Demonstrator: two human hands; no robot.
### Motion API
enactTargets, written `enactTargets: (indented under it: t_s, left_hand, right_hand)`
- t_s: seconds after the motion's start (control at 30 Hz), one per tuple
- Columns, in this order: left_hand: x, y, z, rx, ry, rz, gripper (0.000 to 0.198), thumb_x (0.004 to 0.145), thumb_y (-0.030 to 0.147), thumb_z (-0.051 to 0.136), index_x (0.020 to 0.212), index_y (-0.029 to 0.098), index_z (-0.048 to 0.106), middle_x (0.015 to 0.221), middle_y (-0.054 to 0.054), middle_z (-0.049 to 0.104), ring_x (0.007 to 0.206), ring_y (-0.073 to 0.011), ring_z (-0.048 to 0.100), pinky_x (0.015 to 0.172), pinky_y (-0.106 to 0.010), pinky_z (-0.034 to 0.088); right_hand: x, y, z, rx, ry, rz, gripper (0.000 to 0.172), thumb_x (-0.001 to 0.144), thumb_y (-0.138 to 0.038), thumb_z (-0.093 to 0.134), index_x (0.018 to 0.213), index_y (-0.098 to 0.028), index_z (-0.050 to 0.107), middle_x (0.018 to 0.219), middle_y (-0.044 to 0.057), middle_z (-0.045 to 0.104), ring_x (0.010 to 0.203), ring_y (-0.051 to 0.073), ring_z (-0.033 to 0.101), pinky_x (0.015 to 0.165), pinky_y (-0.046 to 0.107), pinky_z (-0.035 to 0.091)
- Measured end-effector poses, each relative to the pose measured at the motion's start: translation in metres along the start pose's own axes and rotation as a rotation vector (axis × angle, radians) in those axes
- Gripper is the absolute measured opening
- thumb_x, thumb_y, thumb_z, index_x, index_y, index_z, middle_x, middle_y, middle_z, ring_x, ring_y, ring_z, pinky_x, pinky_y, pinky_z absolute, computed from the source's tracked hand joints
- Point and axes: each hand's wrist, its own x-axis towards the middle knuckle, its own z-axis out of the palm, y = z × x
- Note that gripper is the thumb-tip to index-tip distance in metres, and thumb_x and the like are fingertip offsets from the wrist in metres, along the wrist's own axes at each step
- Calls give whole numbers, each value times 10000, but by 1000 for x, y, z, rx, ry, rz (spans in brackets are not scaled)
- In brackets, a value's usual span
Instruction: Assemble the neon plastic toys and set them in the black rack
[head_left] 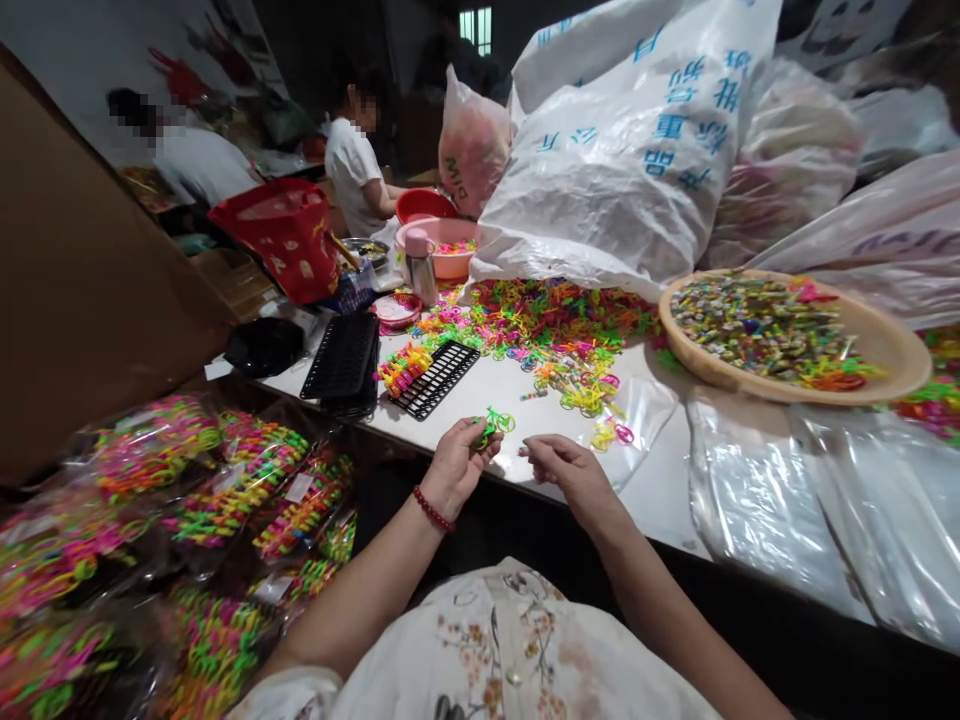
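Near the table's front edge, my left hand (461,460) is closed around a small green plastic toy piece (491,425) with ring-shaped parts; a red bead bracelet circles that wrist. Just to the right, my right hand (566,470) has its fingers drawn together, and whatever is between the tips is too small to make out. A black slotted tray (442,385) lies beyond my left hand, with a row of colourful plastic pieces (405,370) on its left end. Loose yellow and pink pieces (611,433) lie on a clear bag beyond my right hand.
A heap of colourful pieces (555,310) spreads below a large white sack (600,170). At right stand a filled round basin (892,375) and clear plastic bags (765,480). Packed bags (232,470) lie low at left, near stacked black trays (341,360). Two people sit further back.
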Motion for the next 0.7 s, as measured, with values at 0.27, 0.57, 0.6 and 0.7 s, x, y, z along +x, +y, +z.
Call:
enactTargets:
  t_s: [0.27, 0.57, 0.6, 0.7]
  left_hand:
    - [0, -9, 4, 19, -111, 26, 241, 657, 130, 772, 796, 127, 575, 764, -10, 640, 670, -76, 603, 690, -191, 476]
    - [-1, -20, 3, 98, -141, 6, 367, 636, 354, 821, 730, 145, 534, 648, 30, 552, 555, -64, 493, 527, -192, 390]
    - [-1, -21, 2, 118, -146, 17, 378, 645, 382, 811, 734, 149, 526, 651, 31, 546, 553, -66, 490, 521, -196, 391]
    - [-2, -25, 1, 186, -156, 68, 385, 690, 440, 761, 755, 162, 502, 664, 34, 535, 551, -72, 485, 502, -202, 394]
  right_hand:
    - [-2, -2, 14, 191, 61, 58, 410, 572, -463, 848, 799, -176, 664, 735, 0, 678, 651, 131, 635, 713, 320, 555]
    - [0, 1, 19, 139, 75, -28, 349, 679, -458, 788, 845, -184, 649, 764, -9, 667, 630, 106, 615, 649, 264, 533]
    - [1, 2, 20, 135, 70, -30, 346, 692, -461, 778, 852, -185, 647, 767, -8, 667, 630, 106, 612, 647, 264, 531]
    - [3, 9, 20, 116, 77, -46, 342, 713, -471, 761, 861, -189, 637, 781, -5, 668, 633, 111, 612, 652, 277, 534]
